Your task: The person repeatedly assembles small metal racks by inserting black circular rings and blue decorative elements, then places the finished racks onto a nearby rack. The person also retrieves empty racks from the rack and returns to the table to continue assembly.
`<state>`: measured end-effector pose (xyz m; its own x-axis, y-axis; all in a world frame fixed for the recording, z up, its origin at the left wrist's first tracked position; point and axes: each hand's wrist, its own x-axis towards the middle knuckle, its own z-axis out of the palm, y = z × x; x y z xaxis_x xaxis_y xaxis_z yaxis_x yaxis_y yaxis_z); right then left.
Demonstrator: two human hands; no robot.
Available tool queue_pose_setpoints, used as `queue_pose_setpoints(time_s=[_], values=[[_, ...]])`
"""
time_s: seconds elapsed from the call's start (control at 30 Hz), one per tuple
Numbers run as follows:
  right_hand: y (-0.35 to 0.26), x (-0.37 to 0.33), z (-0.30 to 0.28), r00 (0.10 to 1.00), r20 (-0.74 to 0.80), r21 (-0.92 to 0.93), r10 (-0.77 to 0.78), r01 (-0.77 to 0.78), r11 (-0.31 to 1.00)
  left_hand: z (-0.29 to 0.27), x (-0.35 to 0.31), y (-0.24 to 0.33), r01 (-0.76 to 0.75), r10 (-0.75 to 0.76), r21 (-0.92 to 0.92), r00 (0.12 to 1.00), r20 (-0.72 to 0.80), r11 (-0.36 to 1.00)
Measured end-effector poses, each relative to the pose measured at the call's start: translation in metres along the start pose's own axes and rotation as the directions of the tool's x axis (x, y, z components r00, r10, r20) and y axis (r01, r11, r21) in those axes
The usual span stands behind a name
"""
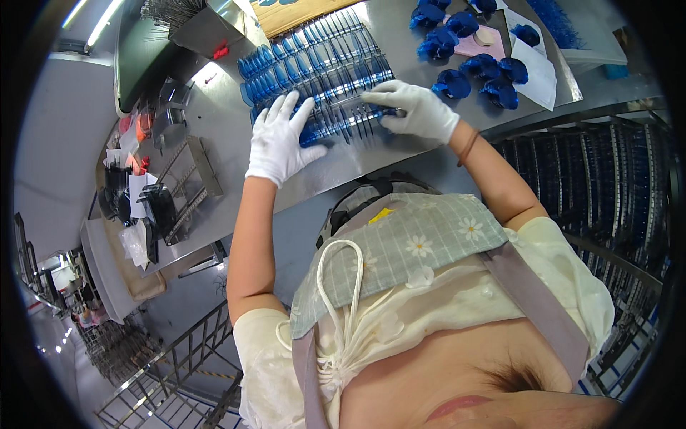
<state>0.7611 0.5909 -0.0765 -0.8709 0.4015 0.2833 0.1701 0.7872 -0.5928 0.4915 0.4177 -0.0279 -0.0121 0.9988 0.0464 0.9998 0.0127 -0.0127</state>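
Note:
Several rows of translucent blue pieces lie side by side on the steel table, set along metal bars with thin prongs sticking out toward me. My left hand, in a white glove, rests at the left end of the nearest rows with its fingers spread. My right hand, also gloved in white, is at the right end of the nearest metal bar. Its fingers and thumb close around that end, with the index finger stretched along the row. The glove partly hides what lies between the fingertips.
Crumpled dark-blue pieces lie at the far right beside white paper. A metal frame and black parts stand on the left of the table. Loaded racks stand at the right, and an empty metal rack at the lower left.

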Motion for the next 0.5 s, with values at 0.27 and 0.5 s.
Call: queue_pose_setpoints(time_s=[0.27,0.5], values=[[-0.033,0.009,-0.047,0.998,0.07,-0.494,0.0,0.034,0.869,0.011,0.006,0.022,-0.207,0.206,-0.061,0.978,-0.029,0.976],[-0.047,0.029,-0.014,0.971,0.159,-0.462,-0.177,0.232,0.856,-0.02,0.005,0.019,0.003,-0.003,-0.01,1.0,0.027,1.0]])
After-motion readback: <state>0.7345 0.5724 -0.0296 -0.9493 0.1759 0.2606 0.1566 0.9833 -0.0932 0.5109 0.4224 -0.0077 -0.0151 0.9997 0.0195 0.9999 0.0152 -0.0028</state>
